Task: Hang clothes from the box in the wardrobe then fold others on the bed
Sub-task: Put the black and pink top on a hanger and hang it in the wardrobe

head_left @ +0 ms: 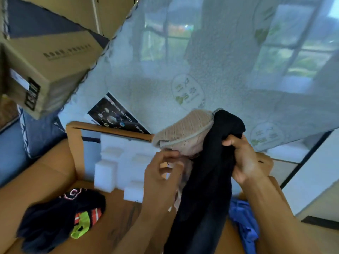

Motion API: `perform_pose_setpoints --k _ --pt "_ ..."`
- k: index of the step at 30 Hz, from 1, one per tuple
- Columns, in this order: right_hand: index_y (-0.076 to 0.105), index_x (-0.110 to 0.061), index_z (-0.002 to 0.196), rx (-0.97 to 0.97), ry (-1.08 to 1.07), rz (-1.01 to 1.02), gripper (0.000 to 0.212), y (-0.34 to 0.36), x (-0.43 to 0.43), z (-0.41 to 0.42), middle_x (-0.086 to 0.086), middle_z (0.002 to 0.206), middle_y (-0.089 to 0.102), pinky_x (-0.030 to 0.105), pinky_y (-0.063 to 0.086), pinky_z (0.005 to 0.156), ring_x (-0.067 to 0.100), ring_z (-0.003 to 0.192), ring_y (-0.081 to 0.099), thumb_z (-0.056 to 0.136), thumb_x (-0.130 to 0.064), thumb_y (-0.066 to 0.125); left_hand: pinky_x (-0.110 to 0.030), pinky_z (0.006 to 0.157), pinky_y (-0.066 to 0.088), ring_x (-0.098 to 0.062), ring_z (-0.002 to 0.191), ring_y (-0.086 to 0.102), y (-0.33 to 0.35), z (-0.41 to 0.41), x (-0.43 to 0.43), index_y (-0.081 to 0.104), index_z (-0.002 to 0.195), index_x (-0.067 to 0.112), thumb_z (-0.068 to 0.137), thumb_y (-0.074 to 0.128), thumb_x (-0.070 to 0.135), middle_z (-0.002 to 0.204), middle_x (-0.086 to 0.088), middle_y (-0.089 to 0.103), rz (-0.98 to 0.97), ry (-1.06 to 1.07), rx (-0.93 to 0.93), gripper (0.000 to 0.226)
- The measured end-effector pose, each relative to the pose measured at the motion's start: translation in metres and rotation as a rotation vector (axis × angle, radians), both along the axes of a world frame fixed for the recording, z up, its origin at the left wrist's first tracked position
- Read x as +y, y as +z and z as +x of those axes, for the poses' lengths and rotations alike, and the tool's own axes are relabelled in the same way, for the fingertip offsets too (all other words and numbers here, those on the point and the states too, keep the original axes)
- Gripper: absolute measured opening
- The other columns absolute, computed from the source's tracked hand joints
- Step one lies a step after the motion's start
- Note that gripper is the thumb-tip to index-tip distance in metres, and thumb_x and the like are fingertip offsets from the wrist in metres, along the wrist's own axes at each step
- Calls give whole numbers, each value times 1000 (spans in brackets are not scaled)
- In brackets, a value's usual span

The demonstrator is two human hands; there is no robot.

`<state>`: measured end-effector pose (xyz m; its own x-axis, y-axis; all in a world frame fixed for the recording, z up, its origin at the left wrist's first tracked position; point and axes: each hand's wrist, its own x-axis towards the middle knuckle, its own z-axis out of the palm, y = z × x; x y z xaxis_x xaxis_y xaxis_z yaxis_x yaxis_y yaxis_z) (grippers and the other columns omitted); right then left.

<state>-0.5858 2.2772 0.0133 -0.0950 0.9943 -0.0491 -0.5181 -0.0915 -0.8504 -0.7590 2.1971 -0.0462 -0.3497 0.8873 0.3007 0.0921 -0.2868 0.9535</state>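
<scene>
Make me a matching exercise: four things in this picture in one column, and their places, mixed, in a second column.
1 black garment
2 beige knit garment
3 blue garment
4 foam blocks

a by the far wall of the box
b gripped by the right hand
c low, beside the right forearm
d just above the left hand

Pairs: 1-b, 2-d, 3-c, 4-a

Jersey (60,217) in box (74,149) left; foam blocks (126,162) behind; shirt (244,217) right; mattress (220,70) behind box.

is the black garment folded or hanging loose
Hanging loose: the right hand grips the black garment at its top, the rest drooping.
</scene>
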Motion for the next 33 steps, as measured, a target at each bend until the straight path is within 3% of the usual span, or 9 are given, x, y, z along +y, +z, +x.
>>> perform_pose_setpoints --k 2,5,10,14,18,22,24,27,33 --pt "63 -18 104 65 24 50 39 18 0 -4 6 88 73 32 62 66 19 77 72 84 10 43 -10 83 45 5 111 54 10 -14 10 52 131 33 79 81 28 120 22 56 -7 110 72 59" --pt "62 -17 107 122 91 112 43 39 0 -12 7 86 72 35 62 67 21 74 72 80 9 43 -12 96 47 4 124 51 31 -25 30 34 144 30 69 92 26 135 16 51 -24 -107 84 95" --pt "63 -14 113 104 185 198 52 56 -2 -20 11 93 71 35 60 63 23 77 72 70 10 46 -5 83 47 21 92 61 70 -26 49 59 104 41 92 69 8 100 30 66 -44 -284 111 36" --pt "76 -17 83 47 172 272 53 59 -1 -8 8 80 71 30 59 57 19 68 71 79 19 38 -16 56 52 2 63 64 105 -38 61 63 92 19 100 49 3 71 11 70 -90 -242 12 23" --pt "71 -2 101 -74 187 279 39 58 6 2 17 99 67 33 59 74 29 87 65 76 15 45 -15 70 51 2 76 70 143 -45 65 63 95 29 100 44 6 79 14 75 -90 -303 63 31" --pt "70 -8 114 -82 294 232 38 60 9 10 12 117 70 39 48 89 28 107 66 84 -24 52 -26 83 55 -9 92 74 162 -40 67 71 104 24 102 47 25 95 5 78 -101 -340 210 24" --pt "65 -13 125 -265 314 254 50 60 8 6 8 124 70 39 49 93 24 115 66 84 -41 65 -28 80 55 -9 87 74 167 -38 70 71 105 20 99 51 25 94 3 78 -115 -332 220 21" --pt "62 -10 127 -432 197 291 51 57 7 -4 8 115 74 32 55 85 25 107 71 79 -20 78 -39 87 58 -17 84 76 174 -40 71 71 103 16 91 62 26 90 -3 79 -121 -368 268 18" --pt "68 -7 115 -215 -94 297 26 74 14 10 8 104 77 25 59 72 21 97 74 89 -10 68 -47 95 53 -22 97 72 190 -75 77 70 103 12 63 87 41 100 -7 76 -19 -298 590 52"
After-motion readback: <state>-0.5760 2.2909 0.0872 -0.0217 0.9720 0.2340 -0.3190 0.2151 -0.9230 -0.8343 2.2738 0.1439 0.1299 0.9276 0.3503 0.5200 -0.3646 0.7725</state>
